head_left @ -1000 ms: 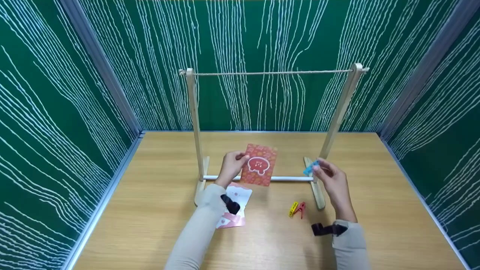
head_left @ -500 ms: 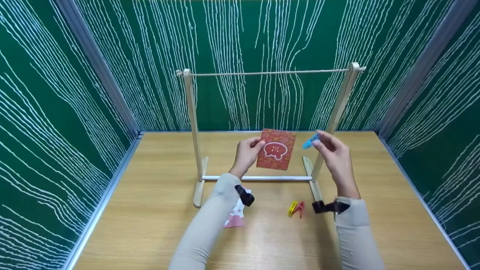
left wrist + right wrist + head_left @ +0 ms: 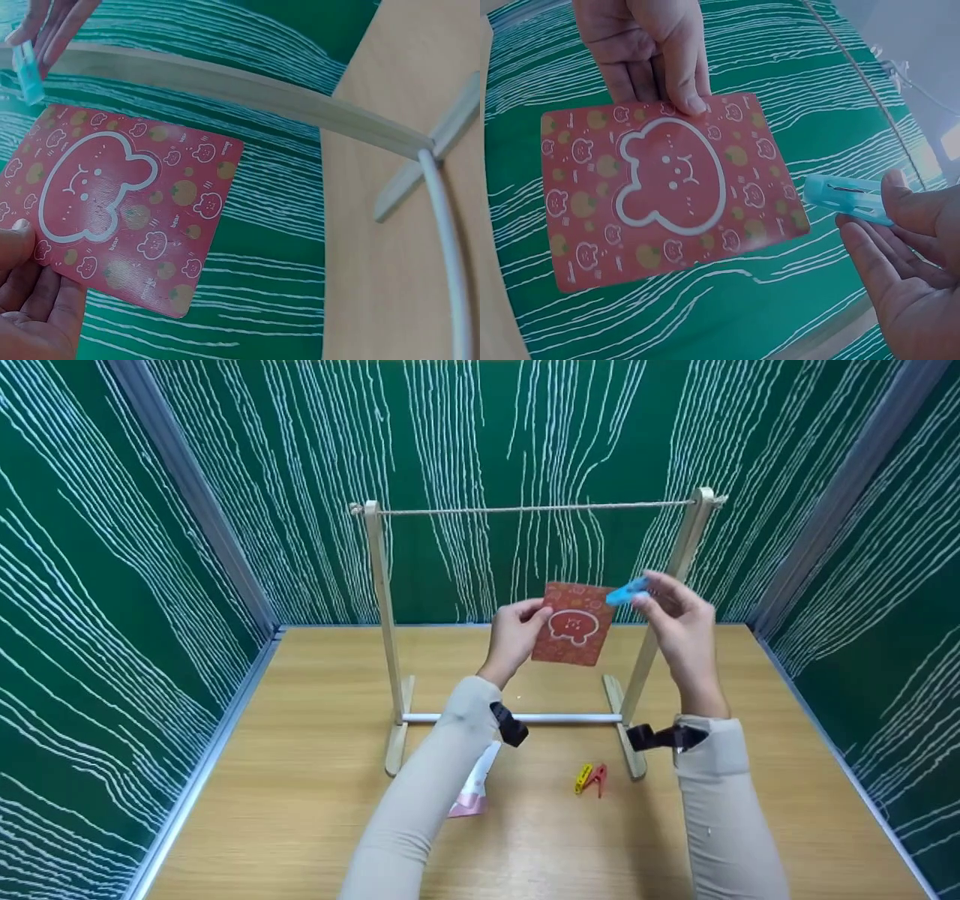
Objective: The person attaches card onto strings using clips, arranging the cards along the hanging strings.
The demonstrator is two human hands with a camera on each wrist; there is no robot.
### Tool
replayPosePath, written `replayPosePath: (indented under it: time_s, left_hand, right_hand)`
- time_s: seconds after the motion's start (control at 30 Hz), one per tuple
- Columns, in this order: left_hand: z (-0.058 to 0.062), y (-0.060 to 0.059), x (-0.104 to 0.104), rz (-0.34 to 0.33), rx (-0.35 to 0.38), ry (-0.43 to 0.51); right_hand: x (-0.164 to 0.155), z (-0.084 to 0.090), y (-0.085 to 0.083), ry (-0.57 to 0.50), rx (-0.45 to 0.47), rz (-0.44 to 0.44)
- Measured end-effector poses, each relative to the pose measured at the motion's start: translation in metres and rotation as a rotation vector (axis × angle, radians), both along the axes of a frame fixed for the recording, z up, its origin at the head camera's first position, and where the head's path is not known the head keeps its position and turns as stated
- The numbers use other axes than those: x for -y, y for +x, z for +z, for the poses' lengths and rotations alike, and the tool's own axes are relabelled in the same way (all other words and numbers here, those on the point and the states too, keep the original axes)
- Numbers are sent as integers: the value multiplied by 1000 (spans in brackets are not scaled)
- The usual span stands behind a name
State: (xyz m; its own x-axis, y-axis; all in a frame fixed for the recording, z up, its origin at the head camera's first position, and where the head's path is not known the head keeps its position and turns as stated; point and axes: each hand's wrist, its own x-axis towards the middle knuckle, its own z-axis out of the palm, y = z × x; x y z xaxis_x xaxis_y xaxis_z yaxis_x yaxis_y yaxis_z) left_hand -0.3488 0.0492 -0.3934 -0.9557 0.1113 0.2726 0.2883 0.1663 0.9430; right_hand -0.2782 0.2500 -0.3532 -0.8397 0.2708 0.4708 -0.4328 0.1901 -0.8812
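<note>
My left hand (image 3: 516, 634) pinches the left edge of a red card (image 3: 574, 624) printed with a white bear outline, holding it up in the air under the string (image 3: 536, 508) of a wooden frame (image 3: 379, 607). The same card (image 3: 124, 214) (image 3: 671, 187) fills both wrist views. My right hand (image 3: 679, 619) pinches a light blue clothespin (image 3: 627, 591) (image 3: 847, 196) just beside the card's upper right corner, and in the left wrist view the clothespin (image 3: 28, 71) hangs just above that corner. I cannot tell whether it touches the card.
A yellow clothespin (image 3: 583, 778) and a red clothespin (image 3: 598, 777) lie on the wooden table (image 3: 300, 810) in front of the frame's right foot. A pink and white card (image 3: 472, 795) lies partly under my left forearm. Green patterned walls enclose the table.
Both hands have risen from near the frame's lower white bar toward the string, carrying the red card and the blue clothespin up and slightly right. The clothespin is now close to the card's corner.
</note>
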Motion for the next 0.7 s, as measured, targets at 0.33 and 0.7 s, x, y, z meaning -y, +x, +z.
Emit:
replayPosePath:
  time_s: [0.33,0.7]
  left_hand:
    - [29,1,-13,-22,-13,41]
    - [51,0,-24,-38,-44,94]
  right_hand:
    - [1,29,-7,9,-52,-68]
    - [4,49,-14,-2,-122,-113]
